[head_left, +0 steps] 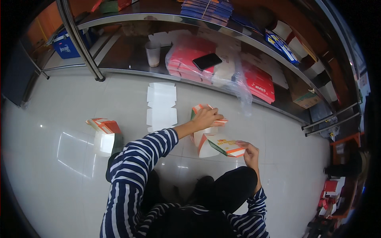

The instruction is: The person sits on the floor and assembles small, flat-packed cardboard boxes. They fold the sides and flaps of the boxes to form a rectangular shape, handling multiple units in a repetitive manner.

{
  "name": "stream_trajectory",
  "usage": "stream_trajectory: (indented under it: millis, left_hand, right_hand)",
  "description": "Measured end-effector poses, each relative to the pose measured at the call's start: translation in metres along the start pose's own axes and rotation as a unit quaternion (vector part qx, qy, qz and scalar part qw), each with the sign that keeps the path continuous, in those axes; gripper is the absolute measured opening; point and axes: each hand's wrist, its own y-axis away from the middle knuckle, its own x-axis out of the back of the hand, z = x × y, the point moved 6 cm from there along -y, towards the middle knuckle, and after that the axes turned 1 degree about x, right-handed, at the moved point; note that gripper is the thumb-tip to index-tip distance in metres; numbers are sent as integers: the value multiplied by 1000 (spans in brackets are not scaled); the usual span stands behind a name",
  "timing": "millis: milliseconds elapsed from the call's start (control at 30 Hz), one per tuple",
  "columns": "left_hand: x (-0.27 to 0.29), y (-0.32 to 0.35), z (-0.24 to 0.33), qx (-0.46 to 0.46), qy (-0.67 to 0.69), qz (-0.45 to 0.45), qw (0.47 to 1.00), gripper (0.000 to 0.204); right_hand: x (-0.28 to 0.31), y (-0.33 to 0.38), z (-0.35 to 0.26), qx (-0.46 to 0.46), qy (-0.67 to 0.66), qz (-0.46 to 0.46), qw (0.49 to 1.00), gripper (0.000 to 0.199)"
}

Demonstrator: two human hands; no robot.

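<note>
A partly folded food carton (210, 146), white inside with orange and green print outside, is between my hands above the floor. My left hand (207, 119) reaches across its far side, fingers bent over the orange edge. My right hand (250, 153) pinches the right end of the carton's printed panel by its orange striped edge. Off to my left, a second carton (112, 139) stands opened up on the tiles, its white inside facing up. Beyond my left forearm lies a flat white cardboard blank (162, 99) with creased flaps.
A steel shelf unit (131, 73) runs along the far side. On its lower shelf are a plastic cup (152, 54), plastic-wrapped red packs (186, 55) with a black phone (207, 61) on top, and a cardboard box (305, 97). A blue cooler box (66, 45) sits at far left.
</note>
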Motion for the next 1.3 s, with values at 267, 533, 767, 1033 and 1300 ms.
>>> stream_trajectory:
  millis: [267,533,767,1033,1300]
  left_hand:
    - [-20,-3,-3,-112,-53,-8,992,25]
    - [-33,-3,-14,-126,-37,-59,990,20]
    - [-24,-2,-3,-147,-38,-17,988,29]
    - [-25,1,-8,-105,-73,-52,990,21]
    - [5,23,-65,279,311,4,909,32]
  right_hand:
    - [-23,-36,-17,111,64,-25,991,31]
    - [-51,-34,3,196,142,-30,970,26]
    - [-65,-31,35,47,175,207,961,22]
    - [-158,-9,71,152,208,-72,963,31]
    - [-195,-26,124,-8,302,-327,895,45]
